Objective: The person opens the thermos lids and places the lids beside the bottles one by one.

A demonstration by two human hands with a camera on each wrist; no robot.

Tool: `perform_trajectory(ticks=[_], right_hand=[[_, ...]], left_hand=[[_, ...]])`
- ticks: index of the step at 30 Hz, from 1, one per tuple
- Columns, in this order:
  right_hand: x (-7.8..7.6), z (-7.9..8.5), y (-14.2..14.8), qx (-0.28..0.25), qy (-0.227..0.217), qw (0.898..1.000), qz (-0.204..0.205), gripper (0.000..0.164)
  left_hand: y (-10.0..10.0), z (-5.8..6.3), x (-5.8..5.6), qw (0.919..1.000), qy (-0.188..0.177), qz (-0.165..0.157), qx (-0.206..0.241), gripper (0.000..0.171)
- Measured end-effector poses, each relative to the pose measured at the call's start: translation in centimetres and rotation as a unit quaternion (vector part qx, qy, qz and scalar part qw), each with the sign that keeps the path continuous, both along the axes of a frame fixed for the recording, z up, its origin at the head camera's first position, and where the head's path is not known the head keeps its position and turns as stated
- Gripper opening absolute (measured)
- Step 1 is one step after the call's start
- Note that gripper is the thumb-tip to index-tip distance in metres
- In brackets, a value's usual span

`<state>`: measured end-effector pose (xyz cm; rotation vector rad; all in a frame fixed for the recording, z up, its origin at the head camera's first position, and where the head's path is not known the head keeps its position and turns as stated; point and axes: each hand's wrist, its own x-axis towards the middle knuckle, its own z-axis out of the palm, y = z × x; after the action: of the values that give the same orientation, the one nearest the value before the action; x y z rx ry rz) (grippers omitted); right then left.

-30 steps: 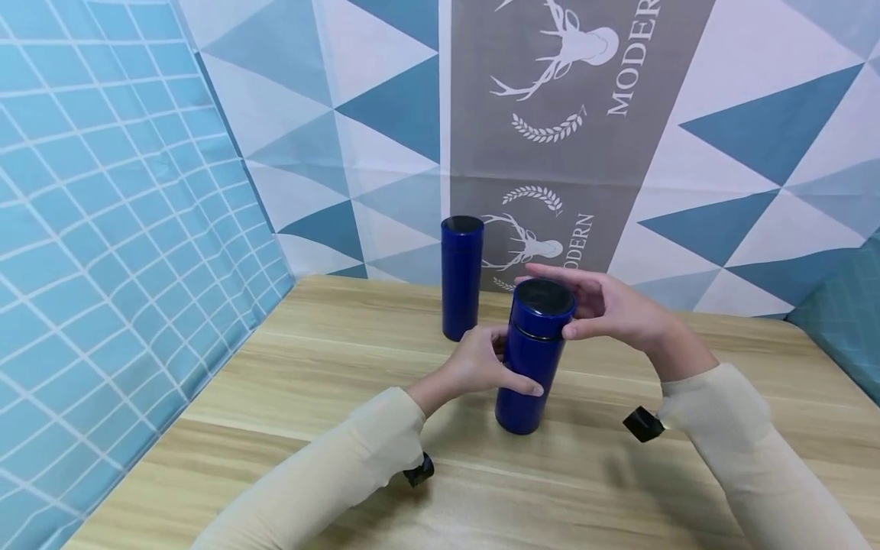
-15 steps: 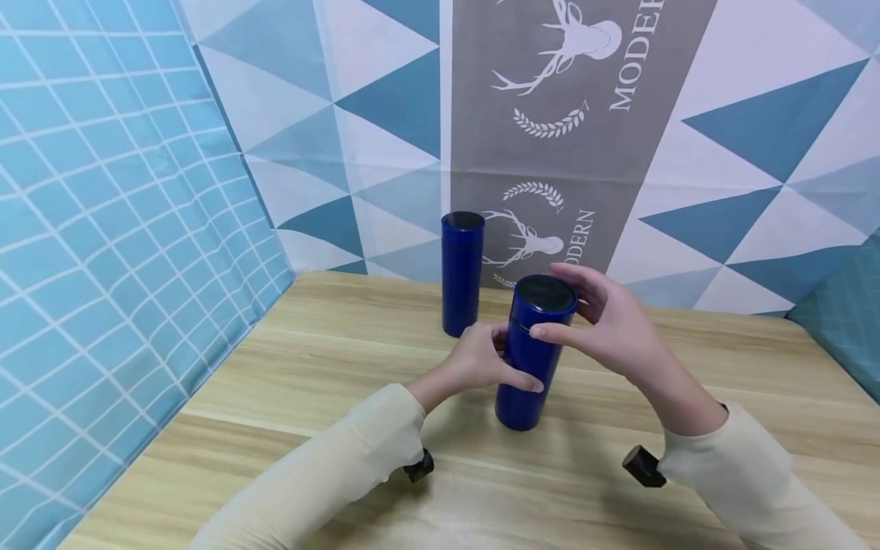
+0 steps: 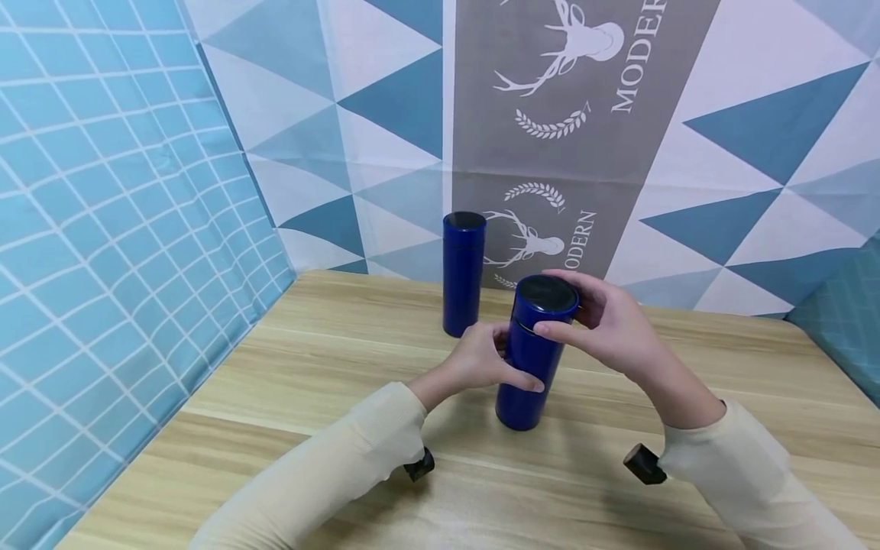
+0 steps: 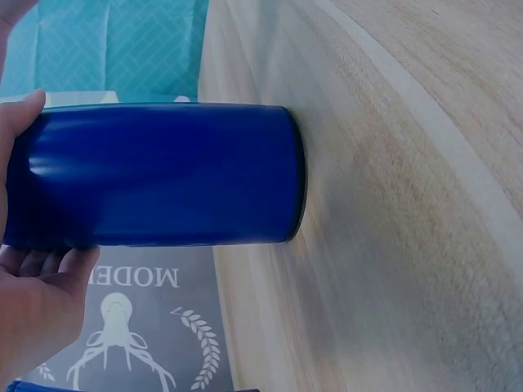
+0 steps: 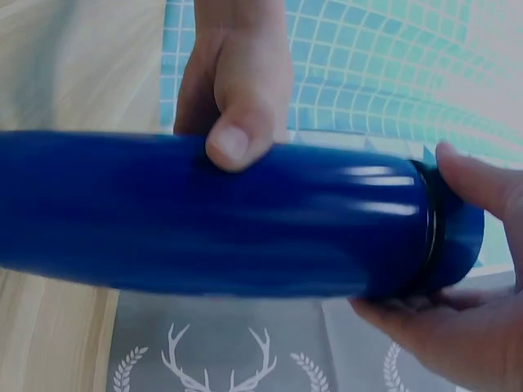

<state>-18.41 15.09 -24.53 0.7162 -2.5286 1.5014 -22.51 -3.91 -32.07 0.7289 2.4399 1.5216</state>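
Observation:
A blue thermos flask [image 3: 525, 359] with a black-topped lid [image 3: 546, 296] stands in front of me, its base at the tabletop in the left wrist view. My left hand [image 3: 481, 359] grips the flask's body about halfway up, thumb across the near side. Around the lid, my right hand [image 3: 612, 325] has its thumb in front, with the fingers partly hidden behind. A dark band and a shiny ring [image 5: 433, 229] show between lid and body in the right wrist view. Behind and to the left, a second blue thermos flask [image 3: 463, 279] stands upright, apart from both hands.
Both flasks are on a wood-grain table [image 3: 309, 344]. A patterned backdrop [image 3: 385, 130] with deer prints rises along its back edge. Blue grid cloth [image 3: 124, 229] hangs at the left. A black wrist device [image 3: 645, 464] juts from the right sleeve.
My right hand has turned about the lid, its thumb moving left along the front while the wrist dropped. In the last half second it shifts only slightly. The left hand keeps its hold.

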Motion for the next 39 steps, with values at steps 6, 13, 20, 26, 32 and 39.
perform_trajectory(ticks=[6,13,20,26,32,39], right_hand=[[-1.3,0.0,0.4,0.002,-0.021,0.996,0.082,0.059],[-2.3,0.1,1.1,0.024,-0.046,0.989,0.142,0.062],[-3.1,0.1,1.9,0.005,-0.075,0.98,0.185,0.066],[-3.4,0.1,2.7,-0.024,-0.076,0.971,0.227,0.065],[-4.3,0.6,3.1,-0.021,-0.075,0.96,0.269,0.064],[-5.0,0.4,3.4,-0.051,-0.107,0.937,0.327,0.066]], left_hand=[[-0.6,-0.1,0.1,0.9999,-0.012,0.009,0.004,0.056],[-0.7,-0.5,0.3,0.9996,-0.027,0.003,0.012,0.055],[-0.5,-0.7,0.2,0.9996,-0.024,-0.002,0.015,0.054],[-0.1,-0.7,0.1,0.9998,-0.018,-0.007,0.01,0.056],[0.1,-0.4,-0.1,0.9999,-0.01,-0.003,0.009,0.056],[0.2,-0.3,-0.1,0.9999,-0.013,0.002,0.008,0.055]])
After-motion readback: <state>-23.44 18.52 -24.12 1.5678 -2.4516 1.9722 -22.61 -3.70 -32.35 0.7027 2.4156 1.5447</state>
